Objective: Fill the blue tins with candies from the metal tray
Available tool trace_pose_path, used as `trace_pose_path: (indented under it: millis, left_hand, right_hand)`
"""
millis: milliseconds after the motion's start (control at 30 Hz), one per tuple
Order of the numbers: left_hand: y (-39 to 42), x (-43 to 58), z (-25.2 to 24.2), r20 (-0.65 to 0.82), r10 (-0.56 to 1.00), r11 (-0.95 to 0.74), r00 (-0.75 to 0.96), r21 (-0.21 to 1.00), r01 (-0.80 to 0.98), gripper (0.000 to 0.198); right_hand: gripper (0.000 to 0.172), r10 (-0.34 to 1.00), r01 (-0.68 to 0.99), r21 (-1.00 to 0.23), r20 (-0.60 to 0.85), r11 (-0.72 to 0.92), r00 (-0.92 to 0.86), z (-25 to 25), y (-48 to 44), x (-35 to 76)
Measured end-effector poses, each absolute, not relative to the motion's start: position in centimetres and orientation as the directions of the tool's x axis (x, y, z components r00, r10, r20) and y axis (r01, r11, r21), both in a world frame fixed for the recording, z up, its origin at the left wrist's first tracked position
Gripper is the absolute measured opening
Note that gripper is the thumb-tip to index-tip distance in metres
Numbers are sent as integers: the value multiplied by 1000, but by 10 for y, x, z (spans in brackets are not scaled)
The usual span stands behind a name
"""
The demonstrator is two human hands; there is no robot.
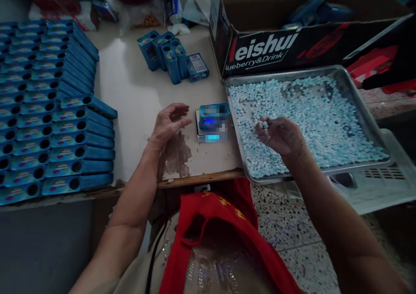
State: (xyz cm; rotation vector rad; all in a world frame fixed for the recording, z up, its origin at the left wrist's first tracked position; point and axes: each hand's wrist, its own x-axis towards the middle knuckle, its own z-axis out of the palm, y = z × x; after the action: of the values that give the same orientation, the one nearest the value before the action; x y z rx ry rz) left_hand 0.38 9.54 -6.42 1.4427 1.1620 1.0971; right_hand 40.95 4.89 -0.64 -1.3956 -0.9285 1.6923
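Observation:
My right hand point(278, 134) is above the metal tray point(241, 144), fingers curled in a pinch round a few pale candies point(264, 123). Small blue and white candies point(328, 134) cover most of that tray. Left of it, a blue candy box point(208, 111) rests on a small digital scale point(202, 134) with a lit display; parts of both are blurred. My left hand point(172, 120) hovers just left of the scale, apart from the box, its thumb and fingers spread with nothing between them.
Rows of blue boxes with round holes point(74, 151) fill the table's left side. Several more boxes point(173, 58) stand at the back, one lying beside them. A black carton point(260, 51) stands behind the tray. A grey plastic crate point(390, 172) sits beneath the tray's right side.

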Motion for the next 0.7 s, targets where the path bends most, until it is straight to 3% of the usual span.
trace_pose_path:
  millis: [67,167,233,300,367,433,500,600,700]
  left_hand:
    - [93,13,-61,105,982,-127,155,982,141,67]
    - [92,34,-54,152,967,-189,203,966,178,80]
    - [93,48,-49,168,956,-216,241,958,187,86]
    - [96,57,-45,182,952,-232,246,954,192,88]
    - [98,60,-43,184,957,-229,223,953,200,90]
    - [98,56,-42,159,965,-200,207,960,195,93]
    - [97,50,-41,134,970,-170,204,970,174,93]
    - [92,39,-38,126,970,-156,208,978,136,92]
    - [85,28,-34,124,977,-153,173,975,160,82]
  right_hand:
    - [30,884,-141,-873,-453,-467,-117,-9,51,405]
    - [50,896,-103,-890,-439,-444,-68,-13,60,399]
    - [55,928,3,-928,-373,-373,-25,-13,65,401]
    - [49,967,245,-937,-256,-247,-5,-11,63,407]
    - [41,988,596,-800,-137,-66,-74,-8,52,416]
    - [49,964,827,-538,-89,165,-249,-8,34,424]
    - [68,886,839,-377,-88,393,-455,-13,14,430]
    - [81,733,679,-411,-37,608,-679,-30,-3,435]
    - [77,656,584,-434,20,686,-755,-49,4,435]
